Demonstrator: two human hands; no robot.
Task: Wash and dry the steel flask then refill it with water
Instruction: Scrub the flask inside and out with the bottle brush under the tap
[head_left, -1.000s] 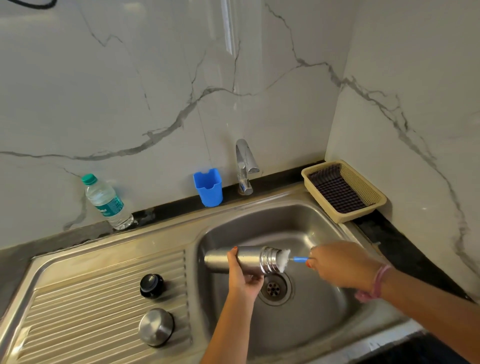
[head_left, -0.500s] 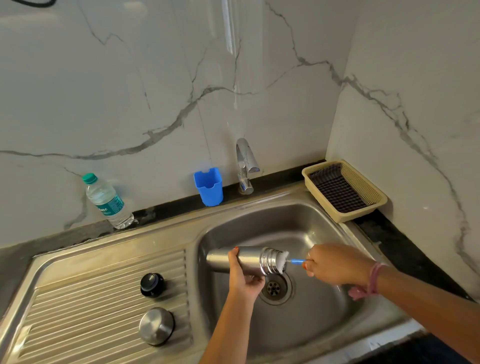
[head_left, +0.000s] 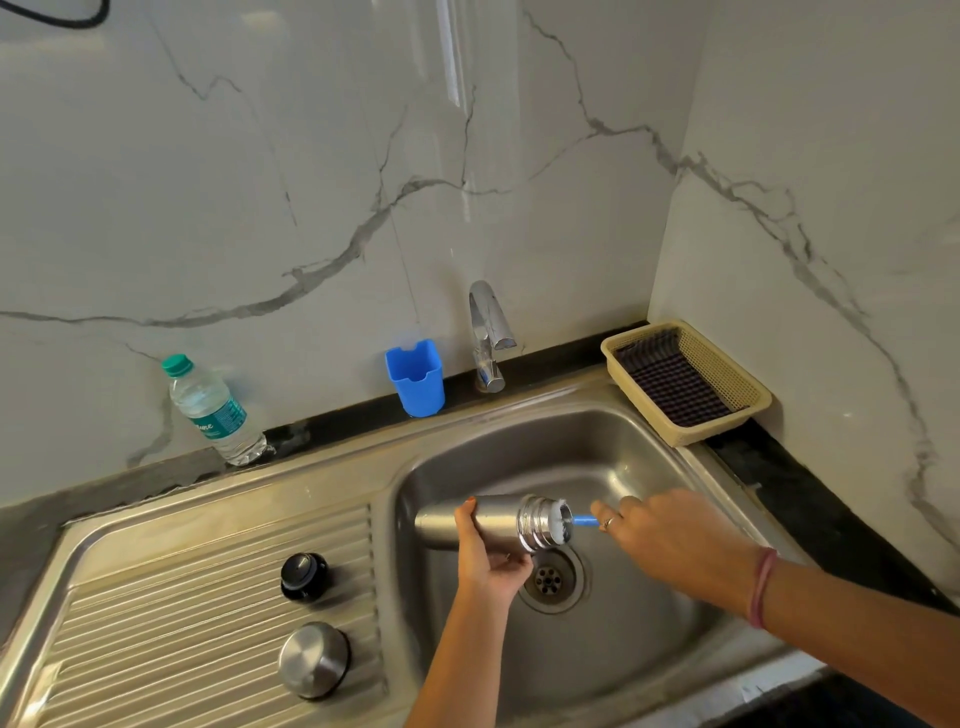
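Steel flask (head_left: 488, 522) is horizontal over the sink basin (head_left: 613, 649), mouth pointing right, sitting just above and left of the drain (head_left: 551, 577). Cap is off, threaded neck exposed. White bristles of a bottle brush (head_left: 563, 519) are pushed into the mouth, with the blue handle sticking out to the right.

Left hand (head_left: 485, 558) is wrapped around the flask body from below, fingers closed on it, thumb over the top. Right hand (head_left: 675, 538) is closed on the brush handle (only a short blue section shows between fingers and flask mouth). Ring on 1 finger, pink band (head_left: 761, 587) on the right wrist.

On the ribbed drainboard (head_left: 182, 623), left of the basin: 1 black stopper (head_left: 304, 574) and 1 steel cap (head_left: 313, 660) nearer me, both well apart from the flask.

Tap (head_left: 488, 332) stands behind the basin, no water running. Blue holder (head_left: 415, 376) sits just left of it. Plastic water bottle (head_left: 213, 410) with a green cap stands further left against the marble wall, part full. Beige basket (head_left: 748, 410) in the right corner holds a dark checked cloth (head_left: 670, 384).
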